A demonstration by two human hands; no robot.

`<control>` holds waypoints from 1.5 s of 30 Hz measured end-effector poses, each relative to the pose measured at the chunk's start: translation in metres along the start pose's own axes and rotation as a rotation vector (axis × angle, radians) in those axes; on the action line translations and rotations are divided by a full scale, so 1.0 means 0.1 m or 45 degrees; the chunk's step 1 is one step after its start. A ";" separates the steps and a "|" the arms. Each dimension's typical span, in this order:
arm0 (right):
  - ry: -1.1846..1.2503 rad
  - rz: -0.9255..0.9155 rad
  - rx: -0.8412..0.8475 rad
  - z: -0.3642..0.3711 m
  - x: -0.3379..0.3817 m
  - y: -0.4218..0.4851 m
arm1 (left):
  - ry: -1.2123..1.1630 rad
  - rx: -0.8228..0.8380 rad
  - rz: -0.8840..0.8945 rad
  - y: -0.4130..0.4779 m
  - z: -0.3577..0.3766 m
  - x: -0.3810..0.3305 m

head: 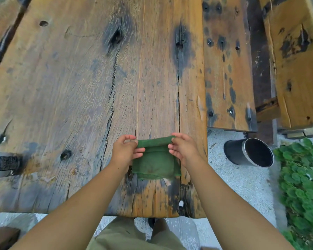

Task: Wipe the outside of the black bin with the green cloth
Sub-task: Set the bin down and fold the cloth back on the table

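A dark green cloth (pixel 154 164) lies folded on the wooden table (pixel 79 87) near its front right corner. My left hand (pixel 126 150) pinches the cloth's far left corner and my right hand (pixel 183 148) pinches its far right corner, lifting that edge into a fold. The black bin (pixel 238 153) stands on the gravel ground to the right of the table, below table height, its dark open mouth (pixel 258 153) with a metal rim facing up toward me. Both hands are well apart from the bin.
A wooden bench (pixel 228 69) runs along the table's right side, with another plank (pixel 296 60) beyond it. Green leafy plants (pixel 300 186) grow at the right edge. A grey and black object (pixel 4 164) sits at the table's left edge. My legs stand at the table's front edge.
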State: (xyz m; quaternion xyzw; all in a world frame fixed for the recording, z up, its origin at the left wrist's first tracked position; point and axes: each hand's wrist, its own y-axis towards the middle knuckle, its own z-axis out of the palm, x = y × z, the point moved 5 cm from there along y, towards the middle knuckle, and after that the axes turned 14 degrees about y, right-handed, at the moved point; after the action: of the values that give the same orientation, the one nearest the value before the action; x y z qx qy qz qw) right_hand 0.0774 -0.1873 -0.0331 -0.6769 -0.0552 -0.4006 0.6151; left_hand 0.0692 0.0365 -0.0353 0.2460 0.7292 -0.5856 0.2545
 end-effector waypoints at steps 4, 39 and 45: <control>0.004 0.027 -0.012 0.12 0.06 0.24 | -0.022 0.013 0.012 0.27 0.05 -0.09; -1.383 -0.714 -0.372 0.35 -1.38 -0.34 | 2.439 0.603 1.866 0.82 0.53 -0.17; -1.627 -0.796 -0.160 0.09 -1.42 -0.27 | 2.385 0.409 1.778 0.68 0.25 -0.01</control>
State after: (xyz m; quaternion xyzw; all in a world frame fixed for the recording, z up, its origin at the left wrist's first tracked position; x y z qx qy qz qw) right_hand -0.0294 -0.1137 -0.0980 -0.7659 -0.5732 -0.0857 0.2785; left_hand 0.1164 0.0246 -0.0887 0.9549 0.2569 0.0046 -0.1488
